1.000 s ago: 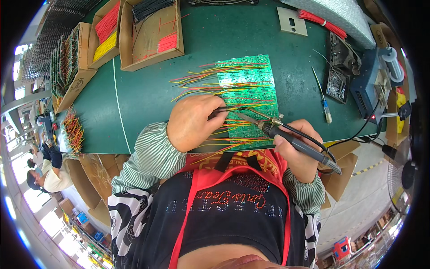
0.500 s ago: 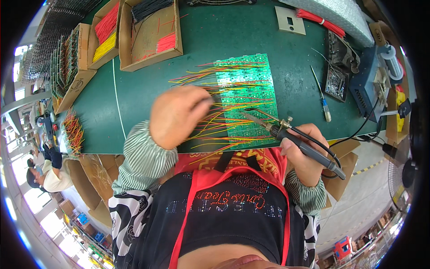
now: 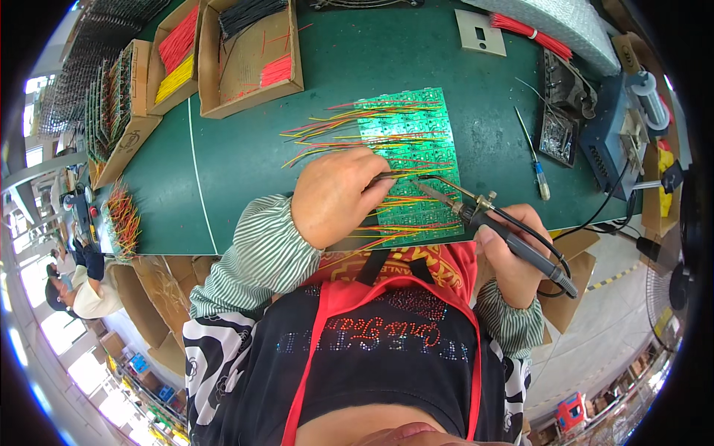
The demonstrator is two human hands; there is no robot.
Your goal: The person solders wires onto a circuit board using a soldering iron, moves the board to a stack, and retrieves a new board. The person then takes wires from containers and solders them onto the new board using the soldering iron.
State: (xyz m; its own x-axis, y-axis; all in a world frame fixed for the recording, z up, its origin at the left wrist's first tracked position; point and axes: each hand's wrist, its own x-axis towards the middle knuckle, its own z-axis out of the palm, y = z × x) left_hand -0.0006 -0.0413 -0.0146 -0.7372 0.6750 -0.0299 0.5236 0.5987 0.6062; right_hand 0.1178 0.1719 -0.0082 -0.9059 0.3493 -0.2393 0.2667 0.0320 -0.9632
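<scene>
A green circuit board panel [image 3: 409, 126] lies on the table, with rows of red, yellow and black wires [image 3: 327, 123] running out past its left side. My left hand [image 3: 335, 195] reaches over the wires at the panel's left edge. Its thumb and forefinger are pinched on a thin dark wire whose end points toward the board. Closed round the handle of a soldering iron [image 3: 520, 249] with a thin feed tube is my right hand [image 3: 513, 271]. The iron's tip is low over the middle of the board; whether it touches cannot be told.
Cardboard trays of cut wires [image 3: 253, 93] stand at the back left, near a box of wired boards [image 3: 119, 111]. Right of the panel lie a screwdriver [image 3: 541, 178], a dark tray [image 3: 559, 137] and a blue machine [image 3: 606, 141]. A wire bundle [image 3: 123, 219] sits far left.
My left hand has moved right to the board's edge, pinching a wire there. The soldering iron's tip has shifted slightly right.
</scene>
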